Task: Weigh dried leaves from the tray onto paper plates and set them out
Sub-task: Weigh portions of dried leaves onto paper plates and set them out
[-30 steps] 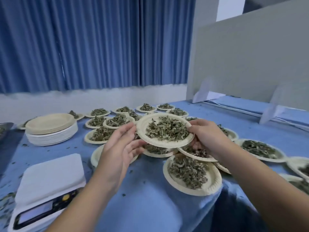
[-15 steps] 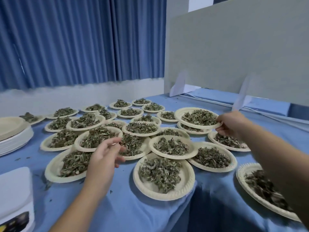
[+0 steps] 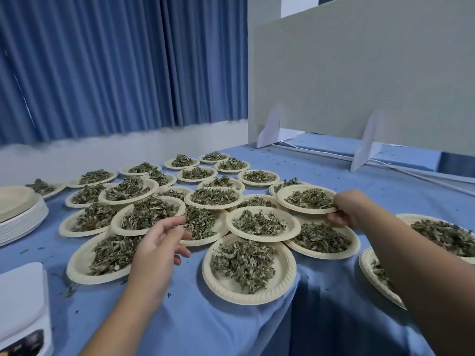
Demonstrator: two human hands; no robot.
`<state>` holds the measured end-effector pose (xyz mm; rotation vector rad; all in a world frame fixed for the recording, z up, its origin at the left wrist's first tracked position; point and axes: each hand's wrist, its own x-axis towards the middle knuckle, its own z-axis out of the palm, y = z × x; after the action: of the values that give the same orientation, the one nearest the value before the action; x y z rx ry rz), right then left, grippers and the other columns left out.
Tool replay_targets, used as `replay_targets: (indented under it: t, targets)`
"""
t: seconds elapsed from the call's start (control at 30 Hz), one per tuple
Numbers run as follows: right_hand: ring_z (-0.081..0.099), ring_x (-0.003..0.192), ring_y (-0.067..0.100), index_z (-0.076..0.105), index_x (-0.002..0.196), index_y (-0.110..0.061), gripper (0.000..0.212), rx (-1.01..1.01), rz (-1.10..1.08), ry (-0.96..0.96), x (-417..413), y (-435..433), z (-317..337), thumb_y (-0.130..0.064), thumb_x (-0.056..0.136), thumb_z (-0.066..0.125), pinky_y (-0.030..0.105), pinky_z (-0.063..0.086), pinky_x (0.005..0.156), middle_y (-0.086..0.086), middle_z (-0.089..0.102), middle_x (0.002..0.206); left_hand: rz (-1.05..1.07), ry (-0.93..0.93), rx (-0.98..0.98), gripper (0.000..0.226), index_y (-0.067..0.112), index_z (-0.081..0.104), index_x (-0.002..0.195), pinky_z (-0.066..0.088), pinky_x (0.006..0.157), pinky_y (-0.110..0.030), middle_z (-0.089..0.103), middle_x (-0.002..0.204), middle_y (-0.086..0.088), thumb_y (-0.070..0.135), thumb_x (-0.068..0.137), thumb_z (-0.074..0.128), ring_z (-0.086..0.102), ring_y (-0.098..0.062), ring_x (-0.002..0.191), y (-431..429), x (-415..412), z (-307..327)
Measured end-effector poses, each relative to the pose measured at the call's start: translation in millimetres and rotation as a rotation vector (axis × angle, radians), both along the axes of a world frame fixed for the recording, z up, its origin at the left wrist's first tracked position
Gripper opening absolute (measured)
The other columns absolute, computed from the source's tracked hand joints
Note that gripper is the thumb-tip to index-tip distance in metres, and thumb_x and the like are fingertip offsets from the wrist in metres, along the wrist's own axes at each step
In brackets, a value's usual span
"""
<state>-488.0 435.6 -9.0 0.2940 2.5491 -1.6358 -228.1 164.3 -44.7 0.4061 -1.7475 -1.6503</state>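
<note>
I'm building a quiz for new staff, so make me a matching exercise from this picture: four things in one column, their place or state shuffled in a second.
1. right hand
2. left hand
3. stack of empty paper plates
4. digital scale

A. lower left corner
B. fingers loose, holding nothing
C. left edge, beyond the scale
D. pinching the rim of a filled paper plate

Pairs: 1-D, 2-B, 3-C, 4-A

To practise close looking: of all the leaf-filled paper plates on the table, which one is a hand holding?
The plate at the group's right edge: the right hand pinches its rim. The left hand holds none.
</note>
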Motion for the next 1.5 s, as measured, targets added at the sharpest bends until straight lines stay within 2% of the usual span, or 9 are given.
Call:
replay_targets:
  t: [0.1, 0.23, 0.43, 0.63, 0.97, 1.17, 1.27, 1.37, 1.5]
  targets:
    - [0.055, 0.034, 0.025, 0.044, 0.078, -0.001, 0.018, -0.013, 0.012, -0.023, 2, 1, -6, -0.002, 0.095, 0.036, 0.025, 0.047, 0.039, 0.017, 0.057, 0.048, -0.001, 0.003, 0.009, 0.02, 0.025, 0.067, 0.1, 0.041, 0.055, -0.027, 0.071, 0.079, 0.001, 0.013, 0.097, 0.052, 0.058, -0.01, 0.056, 0, 1, 0]
    - [0.057, 0.053, 0.025, 0.048, 0.085, -0.009, 0.017, -0.052, 0.063, 0.006, 6, 6, -6, 0.003, 0.093, 0.039, 0.031, 0.049, 0.065, 0.02, 0.054, 0.076, 0.008, -0.007, 0.017, 0.02, 0.026, 0.067, 0.1, 0.041, 0.055, -0.026, 0.071, 0.079, 0.002, 0.013, 0.097, 0.053, 0.058, -0.009, 0.056, -1, 0, 0]
    - [0.06, 0.037, 0.015, 0.051, 0.094, 0.002, 0.004, -0.083, 0.067, 0.021, 18, 18, 5, -0.001, 0.093, 0.049, 0.024, 0.05, 0.039, 0.016, 0.06, 0.071, 0.007, 0.005, 0.025, 0.02, 0.026, 0.067, 0.101, 0.041, 0.055, -0.026, 0.071, 0.079, 0.001, 0.013, 0.096, 0.053, 0.058, -0.01, 0.056, 2, 3, 3]
    - [0.058, 0.048, 0.024, 0.047, 0.091, 0.007, 0.018, -0.154, 0.189, 0.036, 50, -11, 36, -0.009, 0.098, 0.047, 0.028, 0.049, 0.052, 0.022, 0.063, 0.072, 0.035, 0.094, 0.148, 0.021, 0.02, 0.067, 0.101, 0.038, 0.055, -0.027, 0.068, 0.073, 0.001, 0.01, 0.099, 0.048, 0.056, -0.011, 0.053, -9, 22, 18]
    - [0.056, 0.04, 0.016, 0.053, 0.11, 0.001, 0.016, -0.384, 0.701, 0.034, 159, -164, 69, -0.007, 0.096, 0.053, 0.023, 0.05, 0.041, 0.011, 0.061, 0.056, 0.241, 0.079, 0.031, 0.025, 0.017, 0.07, 0.091, 0.032, 0.042, -0.018, 0.057, 0.067, 0.0, 0.006, 0.097, 0.048, 0.044, -0.01, 0.044, -91, 141, 48]
    - [0.06, 0.045, 0.019, 0.055, 0.102, 0.003, 0.014, -0.373, 0.957, 0.052, 236, -251, 69, -0.008, 0.094, 0.056, 0.024, 0.048, 0.041, 0.013, 0.064, 0.062, 0.48, -0.162, -0.212, 0.03, 0.021, 0.071, 0.077, 0.02, 0.048, -0.027, 0.035, 0.052, -0.002, 0.017, 0.097, 0.049, 0.029, -0.017, 0.045, -159, 231, 48]
    - [0.06, 0.045, 0.019, 0.056, 0.094, 0.0, 0.011, -0.3, 1.039, 0.044, 277, -303, 57, -0.01, 0.095, 0.055, 0.023, 0.048, 0.041, 0.014, 0.063, 0.071, 0.713, -0.387, -0.447, 0.032, 0.025, 0.068, 0.067, 0.029, 0.049, -0.03, 0.05, 0.051, -0.011, 0.027, 0.095, 0.052, 0.043, -0.019, 0.045, -183, 284, 41]
    - [0.062, 0.052, 0.02, 0.06, 0.101, -0.004, 0.013, -0.207, 1.105, 0.09, 307, -349, 51, -0.014, 0.094, 0.055, 0.023, 0.046, 0.042, 0.011, 0.062, 0.082, 0.844, -0.597, -0.546, 0.034, 0.024, 0.063, 0.065, 0.041, 0.053, -0.03, 0.058, 0.05, 0.001, 0.034, 0.095, 0.05, 0.056, -0.014, 0.049, -197, 321, 27]
    - [0.056, 0.038, 0.007, 0.059, 0.107, -0.014, 0.015, 0.002, 1.151, 0.377, 327, -406, 50, -0.017, 0.093, 0.052, 0.015, 0.038, 0.034, 0.008, 0.059, 0.077, 0.868, -0.732, -0.616, 0.041, 0.016, 0.053, 0.06, 0.045, 0.055, -0.034, 0.055, 0.055, 0.001, 0.038, 0.095, 0.048, 0.057, -0.023, 0.061, -203, 337, 13]
